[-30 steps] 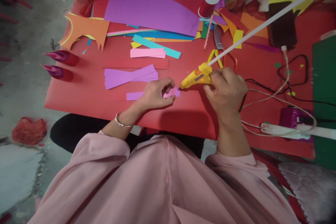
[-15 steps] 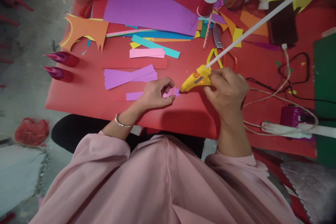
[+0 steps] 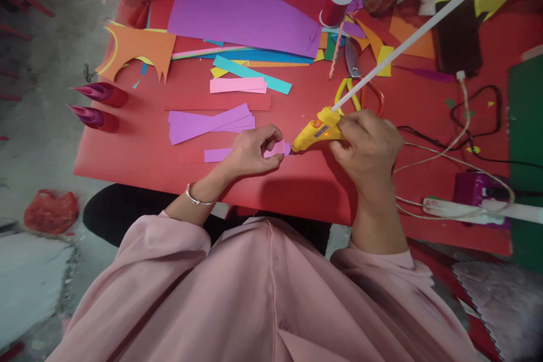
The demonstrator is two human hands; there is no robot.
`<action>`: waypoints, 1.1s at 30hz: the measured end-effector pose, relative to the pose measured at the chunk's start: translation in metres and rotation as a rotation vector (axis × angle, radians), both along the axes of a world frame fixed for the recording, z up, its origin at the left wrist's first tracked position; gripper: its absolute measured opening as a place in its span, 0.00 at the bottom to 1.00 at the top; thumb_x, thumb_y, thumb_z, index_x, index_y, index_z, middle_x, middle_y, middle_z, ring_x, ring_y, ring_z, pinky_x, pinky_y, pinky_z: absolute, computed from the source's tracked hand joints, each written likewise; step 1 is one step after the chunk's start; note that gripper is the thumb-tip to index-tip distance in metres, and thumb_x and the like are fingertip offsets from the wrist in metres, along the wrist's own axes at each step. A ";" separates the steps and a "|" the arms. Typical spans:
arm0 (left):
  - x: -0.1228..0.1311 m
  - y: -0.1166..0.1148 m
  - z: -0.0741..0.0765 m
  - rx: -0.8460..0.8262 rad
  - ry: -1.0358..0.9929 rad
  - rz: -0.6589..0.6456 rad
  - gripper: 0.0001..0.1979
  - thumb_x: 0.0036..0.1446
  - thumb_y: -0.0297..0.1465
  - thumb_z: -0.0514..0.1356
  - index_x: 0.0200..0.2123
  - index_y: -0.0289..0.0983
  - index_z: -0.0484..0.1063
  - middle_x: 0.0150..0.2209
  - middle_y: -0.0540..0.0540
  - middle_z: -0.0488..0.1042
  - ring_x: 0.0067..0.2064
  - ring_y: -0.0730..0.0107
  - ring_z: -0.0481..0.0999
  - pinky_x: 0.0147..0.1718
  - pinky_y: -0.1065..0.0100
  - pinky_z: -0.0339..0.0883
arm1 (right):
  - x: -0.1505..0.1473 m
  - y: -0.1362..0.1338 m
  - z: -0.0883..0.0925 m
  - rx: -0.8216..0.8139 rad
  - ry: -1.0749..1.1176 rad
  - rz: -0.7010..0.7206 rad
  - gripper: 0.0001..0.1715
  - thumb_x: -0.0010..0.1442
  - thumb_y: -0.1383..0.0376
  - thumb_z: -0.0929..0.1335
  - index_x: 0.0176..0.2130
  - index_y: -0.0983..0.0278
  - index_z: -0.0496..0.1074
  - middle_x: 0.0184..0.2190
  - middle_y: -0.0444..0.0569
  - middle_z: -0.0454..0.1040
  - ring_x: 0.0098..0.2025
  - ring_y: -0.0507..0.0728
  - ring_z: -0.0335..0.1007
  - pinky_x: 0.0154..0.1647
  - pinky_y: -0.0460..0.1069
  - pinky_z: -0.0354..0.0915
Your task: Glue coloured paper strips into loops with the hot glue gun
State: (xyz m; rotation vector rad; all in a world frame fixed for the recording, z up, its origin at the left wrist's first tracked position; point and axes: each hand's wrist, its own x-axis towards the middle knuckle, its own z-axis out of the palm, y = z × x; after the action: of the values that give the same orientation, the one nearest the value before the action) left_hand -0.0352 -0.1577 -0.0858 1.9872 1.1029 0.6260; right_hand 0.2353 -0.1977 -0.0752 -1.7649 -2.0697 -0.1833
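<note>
My right hand (image 3: 368, 144) is wrapped round a yellow hot glue gun (image 3: 317, 131) with a long white glue stick (image 3: 424, 30) poking out of its back. The nozzle is at the right end of a purple paper strip (image 3: 217, 155) lying flat near the table's front edge. My left hand (image 3: 257, 150) rests over that strip, thumb and fingers closed on a pink paper strip (image 3: 274, 149) laid on the purple one. Glue seems to show on the purple end. Just above my left hand lie several fanned purple strips (image 3: 207, 124).
Pink strips (image 3: 237, 85), a turquoise strip (image 3: 254, 74) and a red strip (image 3: 217, 103) lie farther back. Scissors (image 3: 352, 68) and a ribbon spool (image 3: 339, 0) stand beyond the glue gun. Cables (image 3: 462, 130) and a phone (image 3: 458, 37) are at right; two rolled paper cones (image 3: 99, 104) at left.
The glue gun's nozzle has shifted slightly down and right, toward the edge of the purple strip's end. My left hand has stayed in place.
</note>
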 end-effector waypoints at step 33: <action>-0.002 0.006 -0.008 0.133 0.021 -0.084 0.09 0.59 0.34 0.65 0.41 0.38 0.83 0.32 0.48 0.77 0.30 0.72 0.72 0.32 0.69 0.63 | 0.038 0.035 -0.040 0.140 0.168 -0.467 0.34 0.63 0.44 0.73 0.57 0.64 0.78 0.48 0.63 0.77 0.52 0.72 0.70 0.53 0.67 0.66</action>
State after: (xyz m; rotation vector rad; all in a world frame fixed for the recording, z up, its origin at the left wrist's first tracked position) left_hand -0.0372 -0.1522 -0.0943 2.1463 1.0068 0.6504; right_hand 0.2734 -0.1629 -0.1155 -2.0686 -1.4685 -0.2940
